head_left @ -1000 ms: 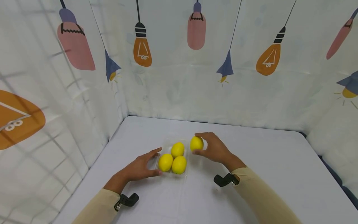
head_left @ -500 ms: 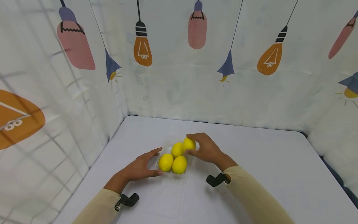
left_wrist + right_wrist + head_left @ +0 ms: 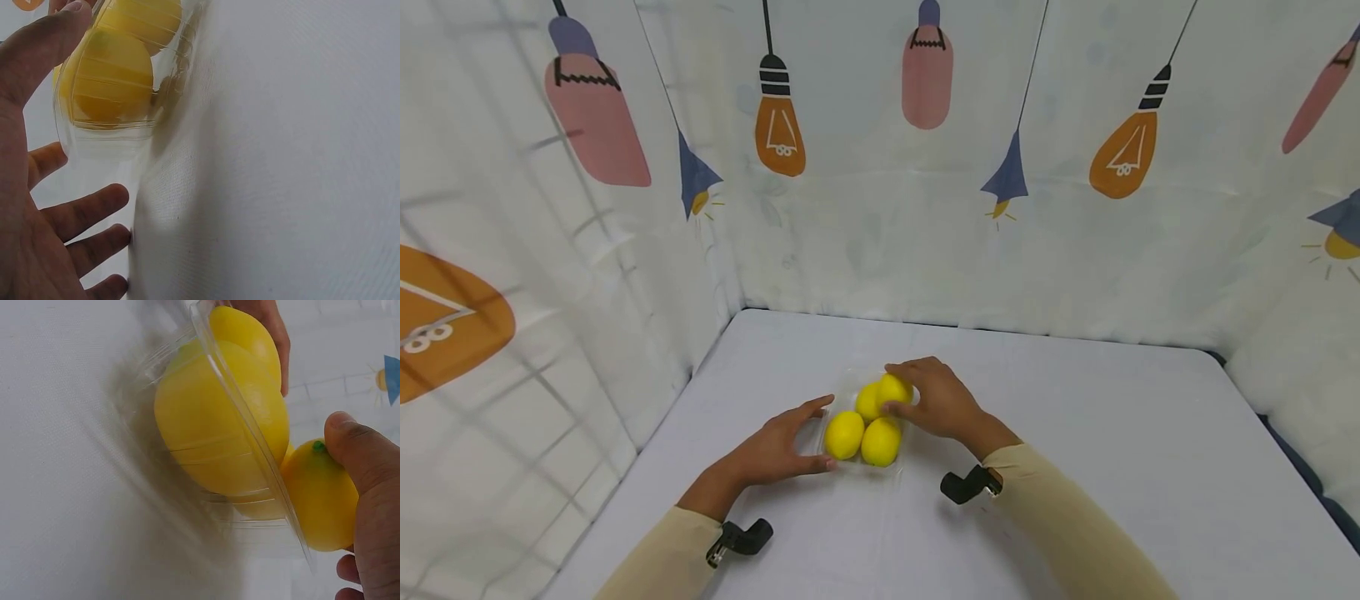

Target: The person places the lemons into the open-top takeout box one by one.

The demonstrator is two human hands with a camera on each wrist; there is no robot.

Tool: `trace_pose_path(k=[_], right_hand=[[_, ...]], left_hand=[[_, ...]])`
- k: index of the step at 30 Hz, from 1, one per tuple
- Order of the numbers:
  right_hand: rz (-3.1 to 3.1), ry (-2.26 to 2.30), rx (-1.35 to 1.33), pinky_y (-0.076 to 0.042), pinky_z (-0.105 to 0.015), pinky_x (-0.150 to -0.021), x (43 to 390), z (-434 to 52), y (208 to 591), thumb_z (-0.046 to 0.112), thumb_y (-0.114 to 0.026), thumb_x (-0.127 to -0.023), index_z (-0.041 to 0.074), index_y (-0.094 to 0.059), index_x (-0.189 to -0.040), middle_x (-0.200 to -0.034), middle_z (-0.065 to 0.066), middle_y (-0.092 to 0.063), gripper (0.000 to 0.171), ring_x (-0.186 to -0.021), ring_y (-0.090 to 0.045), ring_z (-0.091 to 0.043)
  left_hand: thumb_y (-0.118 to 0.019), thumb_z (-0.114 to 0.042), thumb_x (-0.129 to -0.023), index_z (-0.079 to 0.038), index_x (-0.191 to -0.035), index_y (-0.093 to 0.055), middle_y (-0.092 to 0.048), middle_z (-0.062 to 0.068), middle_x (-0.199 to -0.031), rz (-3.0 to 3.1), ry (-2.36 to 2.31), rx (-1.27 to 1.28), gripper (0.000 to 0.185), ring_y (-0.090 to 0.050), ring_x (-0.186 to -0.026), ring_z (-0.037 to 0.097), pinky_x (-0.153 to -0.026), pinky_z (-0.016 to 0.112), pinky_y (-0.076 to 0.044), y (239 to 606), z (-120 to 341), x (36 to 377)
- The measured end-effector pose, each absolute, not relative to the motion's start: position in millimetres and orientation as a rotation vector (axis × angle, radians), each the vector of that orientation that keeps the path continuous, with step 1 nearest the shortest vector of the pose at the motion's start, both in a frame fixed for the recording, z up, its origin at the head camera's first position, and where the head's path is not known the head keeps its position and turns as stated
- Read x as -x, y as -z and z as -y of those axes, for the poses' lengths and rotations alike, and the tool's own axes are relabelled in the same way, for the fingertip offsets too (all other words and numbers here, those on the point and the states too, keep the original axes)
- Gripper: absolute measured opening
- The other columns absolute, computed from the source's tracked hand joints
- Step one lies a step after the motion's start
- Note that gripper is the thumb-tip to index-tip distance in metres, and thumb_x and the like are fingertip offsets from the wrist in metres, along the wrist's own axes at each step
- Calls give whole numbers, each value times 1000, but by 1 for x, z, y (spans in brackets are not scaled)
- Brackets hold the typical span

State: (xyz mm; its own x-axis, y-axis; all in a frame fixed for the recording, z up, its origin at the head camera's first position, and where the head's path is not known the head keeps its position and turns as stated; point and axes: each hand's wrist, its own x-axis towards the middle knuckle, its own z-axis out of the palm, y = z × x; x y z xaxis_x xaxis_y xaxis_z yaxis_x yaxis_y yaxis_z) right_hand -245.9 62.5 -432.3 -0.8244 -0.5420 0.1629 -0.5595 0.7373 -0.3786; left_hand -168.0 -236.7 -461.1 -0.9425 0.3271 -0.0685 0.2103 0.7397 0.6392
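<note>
In the head view, my right hand point(image 3: 942, 402) holds a yellow lemon point(image 3: 894, 389) between thumb and fingers, over the back right of a clear plastic container point(image 3: 848, 385). The right wrist view shows that lemon point(image 3: 322, 500), with a green stem end, just at the container rim point(image 3: 240, 403). Inside lie three more lemons; one point(image 3: 844, 435) is at front left, another point(image 3: 881, 442) at front right, and the back one point(image 3: 867, 402) is partly covered by the held lemon. My left hand point(image 3: 767, 448) spreads along the left side, its thumb and a finger touching the container point(image 3: 109, 140).
The container stands on a table with a white cloth point(image 3: 1075, 417). White fabric walls point(image 3: 880, 233) printed with lamps and bulbs rise along the back and left. A black wrist mount point(image 3: 970, 483) sits on the right forearm, another point(image 3: 741, 537) on the left.
My right hand has carried the held lemon leftward, from beside the container to over its back right part. The left hand has stayed in place.
</note>
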Motion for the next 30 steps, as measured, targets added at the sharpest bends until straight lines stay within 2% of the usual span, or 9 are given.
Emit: trace_pose_path(k=[7,15,23,30], right_hand=[[2899,-635,-829,-36,-48,-115,243,-57,435,63,-71,-88,27,-55,-149,-145,5,-58,73,-135,-48,-23],[2988,-642,-754,-41,-49,-111,240,-55,441,60,-73,-89,28,-57,-148,-141,4,-61,69,-131,-50,-26],[2941,-633,-779,-40,-49,-111,240,-56,444,53,-64,-98,25,-57,-149,-142,6,-61,57,-130,-52,-24],[2931,-594,-778,-38,-47,-112,242,-56,447,55,-66,-96,24,-61,-144,-139,2,-64,58,-130,-51,-24]], left_hand=[[-83,-61,-78,-32,-160,-35,-54,7,-146,-2770,-973,-430,99,-44,-139,32,-112,64,-33,462,237,169],[-82,-62,-77,-34,-160,-35,-55,7,-145,-2775,-968,-432,99,-45,-139,32,-113,63,-33,460,237,169],[-83,-61,-78,-32,-160,-35,-57,9,-143,-2784,-960,-438,99,-47,-137,34,-111,64,-35,460,237,169],[-82,-63,-77,-33,-160,-33,-56,7,-144,-2787,-940,-424,101,-45,-139,34,-112,63,-34,459,236,170]])
